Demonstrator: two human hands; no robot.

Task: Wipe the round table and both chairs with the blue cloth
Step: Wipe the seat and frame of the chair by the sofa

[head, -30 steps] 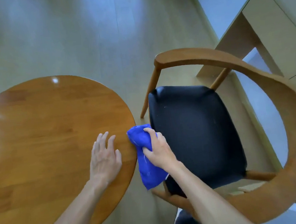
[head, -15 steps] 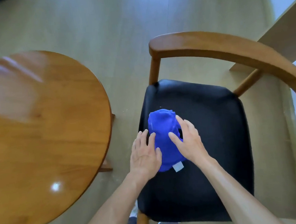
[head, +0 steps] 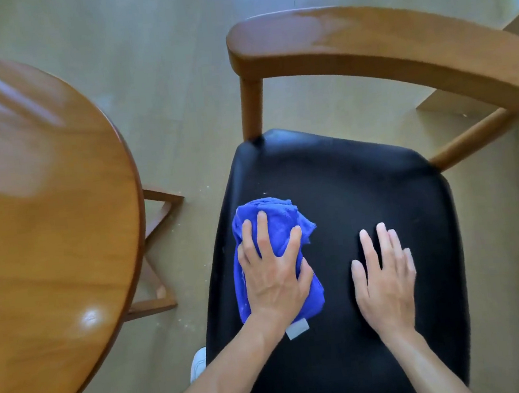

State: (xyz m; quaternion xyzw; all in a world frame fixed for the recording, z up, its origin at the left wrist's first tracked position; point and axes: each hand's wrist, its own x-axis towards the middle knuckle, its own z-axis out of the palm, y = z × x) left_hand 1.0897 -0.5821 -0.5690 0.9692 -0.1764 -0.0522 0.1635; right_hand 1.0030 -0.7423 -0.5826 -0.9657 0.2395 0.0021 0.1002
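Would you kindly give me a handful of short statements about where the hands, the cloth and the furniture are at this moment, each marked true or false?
1. The blue cloth lies on the chair's black seat. True.
2. The right hand holds the cloth. False: the left hand presses it; the right lies flat on the seat beside it.
3. The cloth rests on the round table. False: it is on the seat.
4. The table stands to the chair's left in view. True.
5. A grey tag shows at the cloth's near end. True.
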